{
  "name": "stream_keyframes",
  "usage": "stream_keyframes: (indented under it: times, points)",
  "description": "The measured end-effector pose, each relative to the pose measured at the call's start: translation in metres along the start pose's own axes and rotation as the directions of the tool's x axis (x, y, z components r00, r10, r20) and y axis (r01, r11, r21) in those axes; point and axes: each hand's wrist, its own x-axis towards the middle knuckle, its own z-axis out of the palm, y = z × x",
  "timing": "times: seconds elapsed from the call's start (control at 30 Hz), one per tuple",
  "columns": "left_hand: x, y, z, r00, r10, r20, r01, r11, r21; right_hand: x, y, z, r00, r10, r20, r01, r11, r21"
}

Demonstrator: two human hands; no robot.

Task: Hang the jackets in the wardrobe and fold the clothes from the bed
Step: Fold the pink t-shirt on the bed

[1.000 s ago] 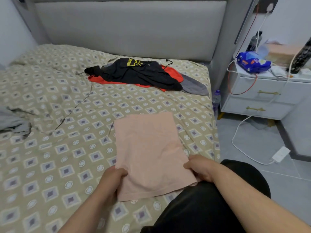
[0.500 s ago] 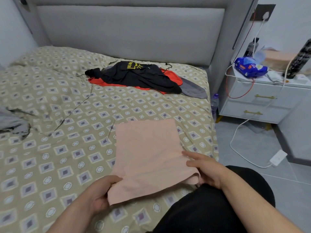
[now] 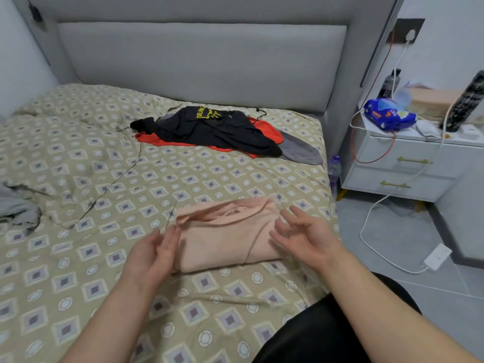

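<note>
A folded peach-pink cloth garment (image 3: 227,238) lies flat on the beige bed cover with a diamond-and-circle pattern (image 3: 78,258), near the bed's right side and close to the person. Its curved neckline fold faces the grey padded headboard (image 3: 201,66).

The left hand (image 3: 150,258) is at the garment's left edge, fingers straight and close together, holding nothing. Whether the fingertips touch the fabric cannot be told. The right hand (image 3: 307,238) hovers at the garment's right edge, fingers spread and loosely curved, also holding nothing.

Bare cover surrounds the garment on the left, on the near side, and towards the headboard. A thin dark cable (image 3: 112,184) runs across the cover to the left, apart from the garment.

Well beyond it, near the headboard, there is a heap of clothes. A black garment with a yellow print (image 3: 209,129) lies on top of an orange-red garment (image 3: 267,128), and a grey garment (image 3: 301,154) pokes out at the heap's right end, near the mattress edge. A crumpled grey cloth (image 3: 15,208) lies at the picture's left edge.

To the right of the bed are a grey tiled floor (image 3: 392,231) and a white two-drawer nightstand (image 3: 408,163) carrying a blue plastic pack (image 3: 387,116). A clear plastic bottle (image 3: 334,169) stands in the gap between the bed and the nightstand. A white power strip (image 3: 437,258) lies on the tiles.
</note>
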Motion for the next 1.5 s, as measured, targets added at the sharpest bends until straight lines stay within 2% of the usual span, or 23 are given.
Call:
stream_keyframes:
  times: [0.03,0.07,0.13,0.2,0.23,0.27,0.37,0.4,0.43,0.5,0.53,0.57,0.63,0.67,0.7,0.73,0.83,0.9,0.97,1.13,1.23,1.37,1.5]
  points:
    - [0.003,-0.004,0.006,0.981,0.193,0.017,-0.191,0.944,0.271,0.007,0.002,0.005,0.999,-0.046,-0.027,0.043,0.995,-0.089]
    - [0.001,-0.011,0.008,0.943,0.331,0.044,-0.31,0.82,0.481,0.01,0.006,0.007,0.997,-0.067,-0.049,0.054,0.97,-0.237]
    - [0.001,-0.026,0.007,0.903,0.415,0.111,-0.35,0.562,0.75,0.009,0.023,-0.001,0.991,-0.072,-0.11,0.001,0.837,-0.547]
    - [0.005,-0.04,0.005,0.905,0.394,0.158,-0.301,0.331,0.894,0.004,0.041,-0.02,0.985,-0.079,-0.151,-0.062,0.662,-0.747]
    - [0.008,-0.043,0.0,0.914,0.369,0.17,-0.274,0.251,0.928,0.004,0.047,-0.027,0.984,-0.101,-0.149,-0.065,0.577,-0.814]
    - [0.013,-0.046,-0.003,0.923,0.35,0.159,-0.247,0.222,0.943,0.003,0.05,-0.029,0.98,-0.132,-0.148,-0.062,0.506,-0.86]
    - [0.024,-0.046,-0.006,0.938,0.344,0.037,-0.128,0.247,0.96,0.015,0.049,-0.027,0.96,-0.255,-0.115,-0.014,0.367,-0.93]
    - [0.025,-0.044,-0.003,0.924,0.381,0.024,-0.115,0.218,0.969,0.017,0.048,-0.023,0.954,-0.283,-0.096,-0.003,0.314,-0.95]
    - [0.026,-0.044,-0.003,0.893,0.439,0.094,-0.132,0.056,0.99,0.021,0.051,-0.022,0.951,-0.303,-0.067,0.011,0.249,-0.968]
    - [0.032,-0.045,0.004,0.758,0.472,0.45,-0.268,-0.405,0.874,0.026,0.056,-0.022,0.947,-0.321,-0.013,0.02,0.101,-0.995]
    - [0.033,-0.048,0.012,0.651,0.408,0.64,-0.404,-0.528,0.747,0.028,0.058,-0.023,0.947,-0.321,-0.006,0.014,0.06,-0.998]
    - [0.035,-0.053,0.022,0.557,0.286,0.78,-0.555,-0.57,0.606,0.031,0.061,-0.027,0.949,-0.316,-0.001,0.012,0.04,-0.999]
    - [0.039,-0.069,0.046,0.445,-0.028,0.895,-0.777,-0.509,0.37,0.034,0.065,-0.033,0.954,-0.299,0.004,0.013,0.029,-0.999]
    - [0.042,-0.078,0.058,0.448,-0.158,0.88,-0.812,-0.483,0.327,0.034,0.066,-0.035,0.955,-0.298,0.004,0.012,0.026,-1.0]
    - [0.046,-0.087,0.067,0.491,-0.245,0.836,-0.801,-0.504,0.323,0.035,0.065,-0.038,0.953,-0.302,0.008,0.015,0.02,-1.0]
    - [0.052,-0.091,0.074,0.571,-0.284,0.77,-0.752,-0.558,0.351,0.035,0.064,-0.04,0.953,-0.301,0.009,0.014,0.016,-1.0]
    - [0.079,-0.095,0.087,0.749,-0.206,0.629,-0.587,-0.647,0.487,0.035,0.062,-0.044,0.96,-0.28,0.028,0.03,0.004,-1.0]
    - [0.095,-0.094,0.096,0.816,-0.12,0.565,-0.501,-0.635,0.589,0.036,0.061,-0.044,0.962,-0.273,0.031,0.033,0.004,-0.999]
    - [0.105,-0.096,0.102,0.856,-0.092,0.509,-0.446,-0.63,0.636,0.038,0.061,-0.043,0.958,-0.287,0.022,0.03,0.023,-0.999]
    - [0.107,-0.097,0.107,0.858,-0.087,0.507,-0.443,-0.624,0.643,0.04,0.059,-0.043,0.931,-0.366,-0.015,0.029,0.116,-0.993]
    - [0.085,-0.092,0.085,0.848,0.024,0.529,-0.416,-0.587,0.694,0.041,0.059,-0.044,0.908,-0.417,-0.031,0.04,0.16,-0.986]
    - [0.072,-0.071,0.032,0.876,0.239,0.419,-0.231,-0.555,0.799,0.048,0.06,-0.045,0.86,-0.509,0.024,0.104,0.128,-0.986]
    - [0.074,-0.052,0.02,0.857,0.302,0.417,-0.207,-0.54,0.816,0.054,0.064,-0.041,0.827,-0.558,0.071,0.129,0.064,-0.99]
